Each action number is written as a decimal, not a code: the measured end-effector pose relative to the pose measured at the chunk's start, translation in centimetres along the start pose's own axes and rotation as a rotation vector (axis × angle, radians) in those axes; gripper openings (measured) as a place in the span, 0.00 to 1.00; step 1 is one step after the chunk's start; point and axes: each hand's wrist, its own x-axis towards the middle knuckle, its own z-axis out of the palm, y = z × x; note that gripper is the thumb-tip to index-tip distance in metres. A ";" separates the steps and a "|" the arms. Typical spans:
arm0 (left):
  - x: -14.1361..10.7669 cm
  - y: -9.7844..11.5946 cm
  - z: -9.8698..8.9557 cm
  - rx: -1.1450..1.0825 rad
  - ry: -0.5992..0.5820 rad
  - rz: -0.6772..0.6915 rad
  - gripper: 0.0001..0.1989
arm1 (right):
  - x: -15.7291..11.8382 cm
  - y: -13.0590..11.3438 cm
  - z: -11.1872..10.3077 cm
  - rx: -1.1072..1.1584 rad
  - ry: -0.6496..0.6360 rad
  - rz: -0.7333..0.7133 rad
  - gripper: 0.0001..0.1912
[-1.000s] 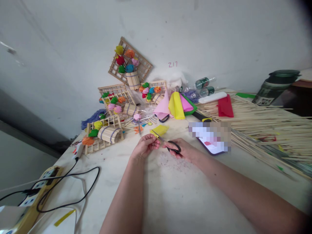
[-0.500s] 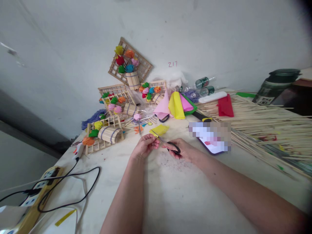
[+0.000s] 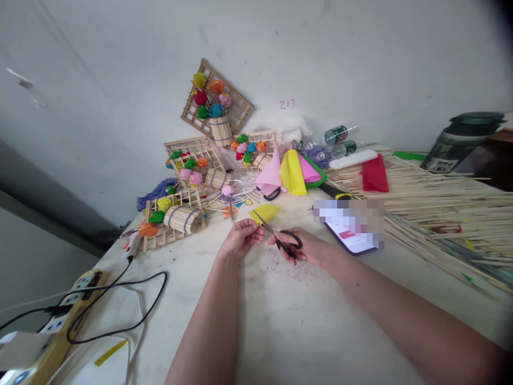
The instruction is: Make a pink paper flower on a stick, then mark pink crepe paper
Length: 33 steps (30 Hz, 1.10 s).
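My right hand (image 3: pixel 298 247) is closed round the black handles of a pair of scissors (image 3: pixel 289 243). Their blades point up and left, spread apart, close to my left fingertips. My left hand (image 3: pixel 241 238) pinches a small piece of yellow paper (image 3: pixel 258 225), mostly hidden by the fingers. Just beyond both hands a larger yellow paper sheet (image 3: pixel 267 212) lies on the table. A pink paper flower (image 3: pixel 227 191) on a stem stands behind my left hand.
Lattice frames with paper flowers (image 3: pixel 182 219) stand at the back left. Folded coloured paper (image 3: pixel 293 174) lies behind the hands. A phone (image 3: pixel 352 235) and many thin wooden sticks (image 3: pixel 436 203) are on the right. A power strip (image 3: pixel 68 315) with cables lies at left.
The scissor blades have opened wider and the handles have spread. My right hand has shifted slightly right. My left hand keeps its pinch. The whole view has moved a little.
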 end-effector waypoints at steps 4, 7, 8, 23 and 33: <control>0.0 0.0 0.0 0.004 0.013 -0.008 0.08 | 0.1 0.1 0.2 -0.010 0.026 -0.024 0.26; 0.1 0.0 0.0 0.009 0.010 -0.009 0.08 | 0.1 0.0 0.3 0.010 0.038 -0.007 0.23; 0.1 0.0 0.0 0.011 0.007 -0.010 0.08 | 0.1 0.0 0.4 0.017 0.044 0.004 0.22; 0.1 0.1 -0.1 0.007 0.018 -0.029 0.06 | 0.3 0.2 1.1 0.006 0.191 0.009 0.22; 0.0 0.2 -0.2 -0.001 0.010 -0.034 0.05 | 0.3 0.3 1.1 -0.003 0.196 -0.059 0.22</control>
